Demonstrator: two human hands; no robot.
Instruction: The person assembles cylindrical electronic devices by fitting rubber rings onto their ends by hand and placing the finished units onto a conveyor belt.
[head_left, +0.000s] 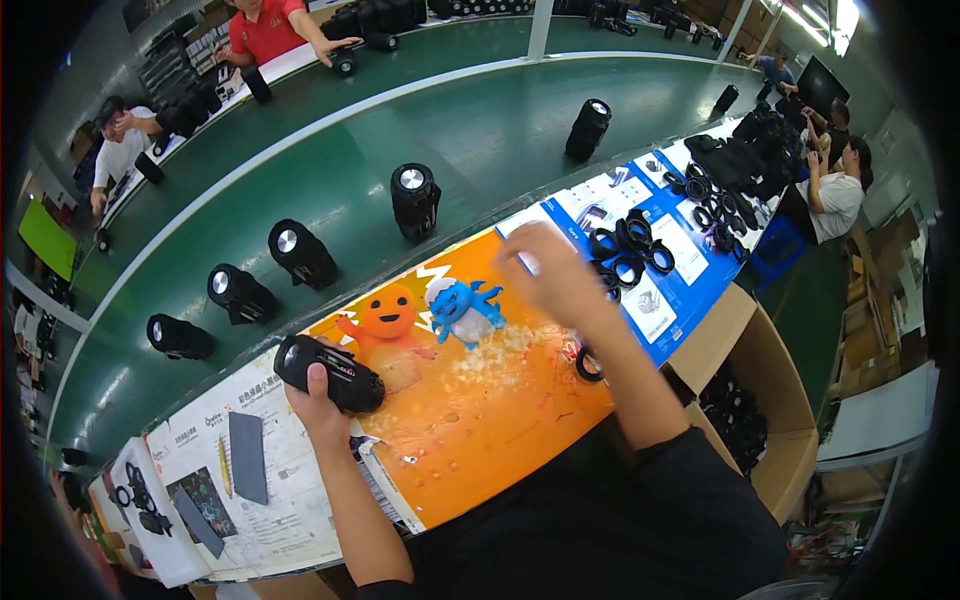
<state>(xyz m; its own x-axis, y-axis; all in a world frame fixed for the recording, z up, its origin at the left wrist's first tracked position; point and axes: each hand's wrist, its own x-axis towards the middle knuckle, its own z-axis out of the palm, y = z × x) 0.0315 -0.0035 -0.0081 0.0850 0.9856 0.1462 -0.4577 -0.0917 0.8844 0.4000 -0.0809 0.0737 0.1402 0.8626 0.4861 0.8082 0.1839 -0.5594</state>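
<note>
My left hand is wrapped round a black cylindrical speaker, tilted over the left edge of an orange mat printed with cartoon figures. Its thumb lies along the speaker's side. My right hand is smeared by motion above the mat's far right corner. Whether anything is between its fingers, I cannot make out. Closest to that hand are several black rings piled on a blue printed sheet. One more black ring lies at the mat's right edge, beside my right forearm.
Several black speakers, one nearest the middle, stand on the green conveyor beyond the bench. An open cardboard box of black parts stands at right. Grey strips and a yellow pen-like tool lie at left. Other people work around the line.
</note>
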